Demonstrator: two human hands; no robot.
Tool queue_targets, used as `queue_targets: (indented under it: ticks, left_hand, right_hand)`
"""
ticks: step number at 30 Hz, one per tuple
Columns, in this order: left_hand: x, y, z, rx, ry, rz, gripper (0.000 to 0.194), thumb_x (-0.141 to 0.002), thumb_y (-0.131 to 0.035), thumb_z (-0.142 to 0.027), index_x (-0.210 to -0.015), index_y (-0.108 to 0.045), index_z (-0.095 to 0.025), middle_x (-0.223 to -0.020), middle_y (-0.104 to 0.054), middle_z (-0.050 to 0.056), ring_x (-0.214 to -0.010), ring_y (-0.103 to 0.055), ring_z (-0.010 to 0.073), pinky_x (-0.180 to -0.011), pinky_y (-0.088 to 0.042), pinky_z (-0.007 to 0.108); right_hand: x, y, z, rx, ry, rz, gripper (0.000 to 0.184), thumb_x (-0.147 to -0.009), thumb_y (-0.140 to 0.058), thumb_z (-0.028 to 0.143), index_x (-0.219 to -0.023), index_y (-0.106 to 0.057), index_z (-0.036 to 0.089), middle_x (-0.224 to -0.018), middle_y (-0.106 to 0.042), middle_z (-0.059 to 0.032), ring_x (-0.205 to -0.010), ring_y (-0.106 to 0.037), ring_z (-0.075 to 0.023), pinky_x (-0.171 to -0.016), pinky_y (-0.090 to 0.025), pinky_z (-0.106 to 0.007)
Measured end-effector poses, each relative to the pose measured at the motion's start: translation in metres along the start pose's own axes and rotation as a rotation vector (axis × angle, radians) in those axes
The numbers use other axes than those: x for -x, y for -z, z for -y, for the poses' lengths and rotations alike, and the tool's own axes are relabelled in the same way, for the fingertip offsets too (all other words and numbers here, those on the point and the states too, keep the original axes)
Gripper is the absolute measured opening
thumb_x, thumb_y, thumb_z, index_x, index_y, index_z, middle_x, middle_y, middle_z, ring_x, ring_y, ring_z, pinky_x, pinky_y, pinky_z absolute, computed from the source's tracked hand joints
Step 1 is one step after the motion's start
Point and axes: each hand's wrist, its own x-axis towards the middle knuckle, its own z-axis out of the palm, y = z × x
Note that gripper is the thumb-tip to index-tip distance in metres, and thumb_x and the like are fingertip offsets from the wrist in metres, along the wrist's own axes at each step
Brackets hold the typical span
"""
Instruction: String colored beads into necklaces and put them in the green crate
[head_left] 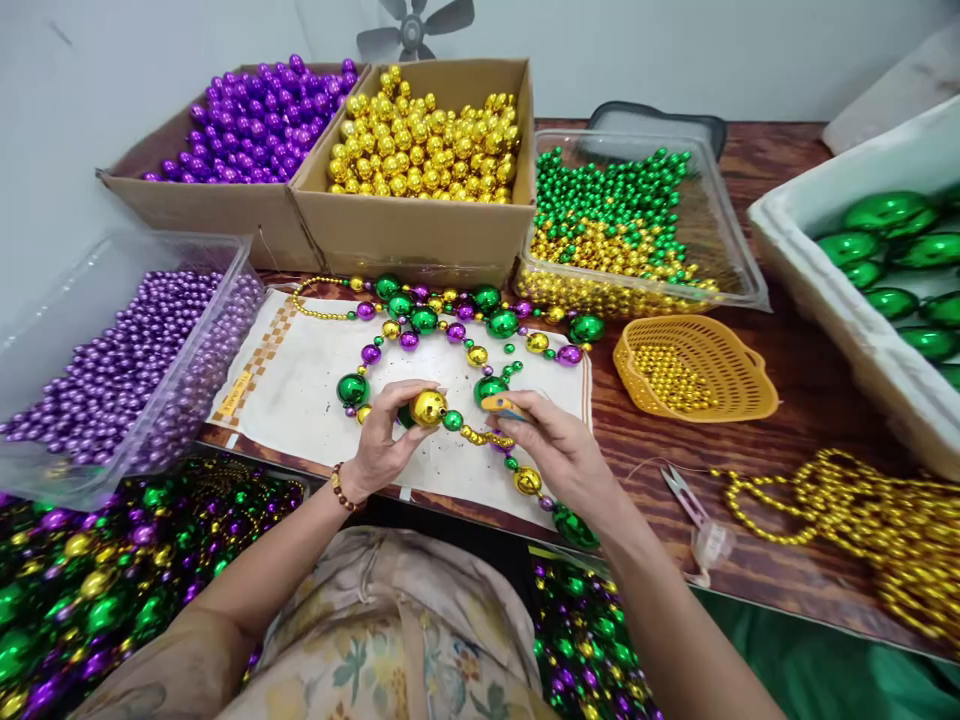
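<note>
Between the thumb and fingers of my left hand [388, 440] is a large shiny gold bead [430, 408], part of a bead strand. A green bead [452, 420] and a short run of small gold beads [484, 437] continue from it towards my right hand [555, 445]. That hand is closed on a small orange tool [502, 406] with a blue-grey part; its exact kind is unclear. Beneath both hands, a garland of green, purple and gold beads [424, 320] loops over a white towel [277, 375].
Behind the towel stand boxes of purple beads [255, 120] and gold beads [424, 140]. Plastic tubs hold purple beads [142, 350] and green and gold beads [615, 210]. To the right are a yellow basket [750, 385], scissors [684, 495], gold strands [847, 520] and a foam box [780, 215].
</note>
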Motion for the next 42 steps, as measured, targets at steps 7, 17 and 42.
queue_targets:
  ticks: [7,17,42]
  left_hand:
    - [0.009,0.003,0.0,-0.068,0.022,0.0,0.045,-0.089,-0.071,-0.016,-0.131,-0.056,-0.024,-0.123,-0.066,0.01,-0.114,-0.066,0.0237,-0.095,-0.055,0.04]
    - [0.004,0.007,0.0,-0.177,0.111,-0.038,0.039,-0.089,-0.073,-0.028,-0.126,-0.062,-0.021,-0.11,-0.068,0.008,-0.095,-0.064,0.017,-0.083,-0.054,0.029]
    - [-0.006,0.011,-0.01,0.071,0.297,0.28,0.039,-0.087,-0.074,-0.038,-0.123,-0.068,-0.021,-0.107,-0.073,0.008,-0.094,-0.069,0.0197,-0.083,-0.056,0.031]
  right_hand:
    - [-0.037,0.007,0.009,0.113,0.011,0.235,0.037,-0.1,-0.049,0.05,-0.084,-0.064,0.019,-0.076,-0.06,-0.0017,-0.068,-0.053,-0.0147,-0.064,-0.041,-0.028]
    - [-0.047,-0.003,-0.016,-0.005,-0.214,0.196,0.05,-0.088,-0.056,0.065,-0.076,-0.064,0.017,-0.062,-0.049,0.0027,-0.057,-0.04,-0.0112,-0.055,-0.031,-0.026]
    - [-0.023,0.003,-0.004,0.094,-0.039,0.101,0.014,-0.085,-0.076,0.036,-0.087,-0.075,0.022,-0.077,-0.065,-0.001,-0.072,-0.06,-0.016,-0.069,-0.045,-0.031]
